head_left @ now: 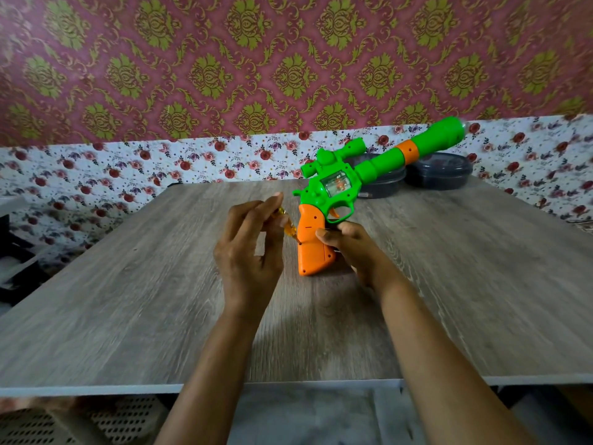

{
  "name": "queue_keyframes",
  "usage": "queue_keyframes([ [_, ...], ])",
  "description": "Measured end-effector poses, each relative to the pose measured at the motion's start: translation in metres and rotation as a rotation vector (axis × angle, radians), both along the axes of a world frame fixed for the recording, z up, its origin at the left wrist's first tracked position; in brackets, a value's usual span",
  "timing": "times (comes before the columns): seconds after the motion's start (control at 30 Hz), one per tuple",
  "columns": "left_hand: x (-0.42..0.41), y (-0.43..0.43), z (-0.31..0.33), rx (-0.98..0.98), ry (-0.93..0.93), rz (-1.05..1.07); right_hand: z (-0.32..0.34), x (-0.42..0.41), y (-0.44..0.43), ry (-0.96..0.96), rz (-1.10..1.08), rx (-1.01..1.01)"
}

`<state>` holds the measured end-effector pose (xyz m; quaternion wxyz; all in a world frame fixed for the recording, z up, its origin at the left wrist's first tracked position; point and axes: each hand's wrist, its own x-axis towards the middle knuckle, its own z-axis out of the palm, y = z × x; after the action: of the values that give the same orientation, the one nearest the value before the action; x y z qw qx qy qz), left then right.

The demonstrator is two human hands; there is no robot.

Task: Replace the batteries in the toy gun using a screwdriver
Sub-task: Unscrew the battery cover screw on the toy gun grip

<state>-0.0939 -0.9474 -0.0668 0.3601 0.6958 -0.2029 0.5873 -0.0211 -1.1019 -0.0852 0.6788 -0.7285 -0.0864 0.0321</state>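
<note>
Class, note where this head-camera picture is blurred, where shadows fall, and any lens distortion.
Head view: the toy gun has a motion-smeared green muzzle but a sharp orange grip; the table grain streaks toward the frame edges; a soft shadow lies between the forearms, which look stretched at the bottom, a wide-angle effect.

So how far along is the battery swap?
Done: nothing that shows; the gun has its grip cover on, and no batteries are in view. In hand: the left hand holds the screwdriver, tip at a hole in the grip; the right hand steadies the gun, butt on the table. Left: probably opening, swapping, closing; loosening or tightening, I cannot tell.
</note>
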Motion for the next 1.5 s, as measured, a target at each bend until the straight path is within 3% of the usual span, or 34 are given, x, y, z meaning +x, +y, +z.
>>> queue_keyframes([
  [0.33,0.006,-0.005,0.011,-0.239,0.156,-0.196,0.005,-0.007,-0.001,-0.032,-0.029,0.027],
  [0.47,0.019,-0.005,0.031,-0.055,0.182,-0.142,0.006,-0.007,-0.001,-0.029,-0.001,0.051],
  [0.57,0.020,-0.009,0.024,0.073,0.095,-0.149,0.003,-0.004,-0.003,-0.020,-0.009,0.060],
  [0.87,0.016,0.000,0.012,0.070,0.063,-0.123,0.013,-0.008,0.002,-0.033,0.007,0.063],
  [1.03,0.036,-0.004,0.022,0.170,0.061,-0.150,0.015,0.009,-0.007,-0.004,0.038,0.043],
  [1.33,0.041,0.009,0.019,-0.040,0.155,-0.241,0.005,0.032,-0.017,-0.077,0.112,0.087],
  [1.5,0.034,0.004,0.020,-0.013,0.136,-0.228,0.007,0.027,-0.015,-0.100,0.143,0.063],
])
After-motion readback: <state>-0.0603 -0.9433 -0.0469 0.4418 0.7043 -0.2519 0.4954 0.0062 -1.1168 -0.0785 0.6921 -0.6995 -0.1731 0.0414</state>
